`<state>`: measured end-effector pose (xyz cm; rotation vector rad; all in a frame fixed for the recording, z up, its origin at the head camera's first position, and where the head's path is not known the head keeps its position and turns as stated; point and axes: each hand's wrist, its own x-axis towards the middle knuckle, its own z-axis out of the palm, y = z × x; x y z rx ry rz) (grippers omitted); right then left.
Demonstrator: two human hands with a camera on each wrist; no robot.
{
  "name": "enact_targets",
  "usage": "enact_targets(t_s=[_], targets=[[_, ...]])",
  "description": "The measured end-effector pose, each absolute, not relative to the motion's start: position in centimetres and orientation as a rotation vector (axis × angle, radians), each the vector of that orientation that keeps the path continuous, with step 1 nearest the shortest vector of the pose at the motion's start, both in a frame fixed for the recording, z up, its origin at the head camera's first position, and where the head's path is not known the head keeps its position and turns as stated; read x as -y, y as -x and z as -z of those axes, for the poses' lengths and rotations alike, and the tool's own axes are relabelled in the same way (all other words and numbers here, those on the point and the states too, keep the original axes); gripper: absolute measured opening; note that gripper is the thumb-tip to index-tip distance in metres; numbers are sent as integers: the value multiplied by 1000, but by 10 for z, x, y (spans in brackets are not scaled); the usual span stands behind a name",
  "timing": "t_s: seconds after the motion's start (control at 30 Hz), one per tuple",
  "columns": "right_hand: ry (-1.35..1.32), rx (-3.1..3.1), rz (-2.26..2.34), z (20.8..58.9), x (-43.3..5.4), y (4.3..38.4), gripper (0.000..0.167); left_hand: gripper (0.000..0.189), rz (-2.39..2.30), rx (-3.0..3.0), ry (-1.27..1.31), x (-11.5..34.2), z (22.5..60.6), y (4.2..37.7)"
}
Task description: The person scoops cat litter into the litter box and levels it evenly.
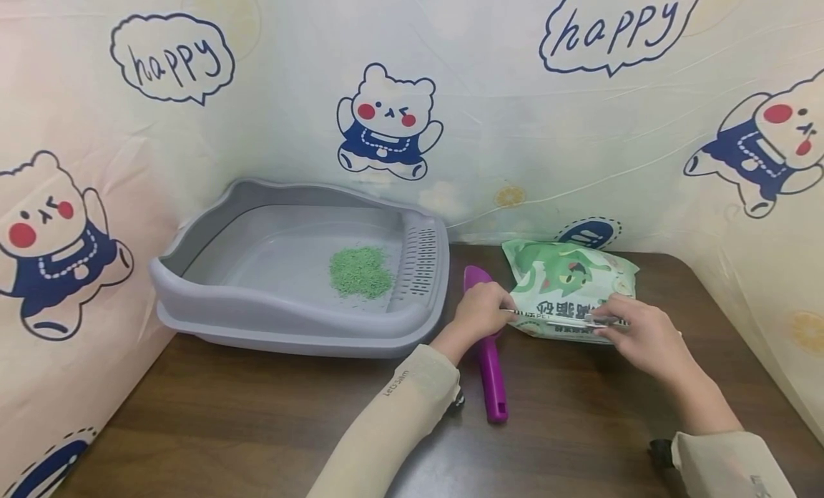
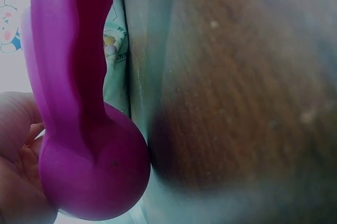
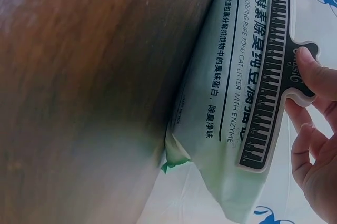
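Observation:
A green and white bag of cat litter point(image 1: 547, 276) lies on the table at the right. My left hand point(image 1: 479, 312) pinches the left corner of its near edge. My right hand point(image 1: 653, 337) pinches the handle of a bag clip point(image 3: 266, 81), patterned with piano keys, which sits across the bag's near edge. Beneath my left wrist lies a purple litter scoop point(image 1: 492, 383), handle toward me. The scoop fills much of the left wrist view and hides most of the left fingers there.
A grey litter box point(image 1: 302, 340) stands at the left, with a patch of green litter point(image 1: 360, 272) on its floor near the slotted end. Cartoon-printed cloth point(image 1: 476, 126) encloses the brown table point(image 1: 257, 412) at the back and sides.

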<state>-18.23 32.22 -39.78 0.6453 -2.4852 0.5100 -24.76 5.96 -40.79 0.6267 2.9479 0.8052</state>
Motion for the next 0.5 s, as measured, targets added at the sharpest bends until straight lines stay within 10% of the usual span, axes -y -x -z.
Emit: enact_targets(t_s=[0.5], targets=[[-669, 2475, -573, 398, -324, 182, 34, 13, -818, -2931, -640, -59, 407, 248]])
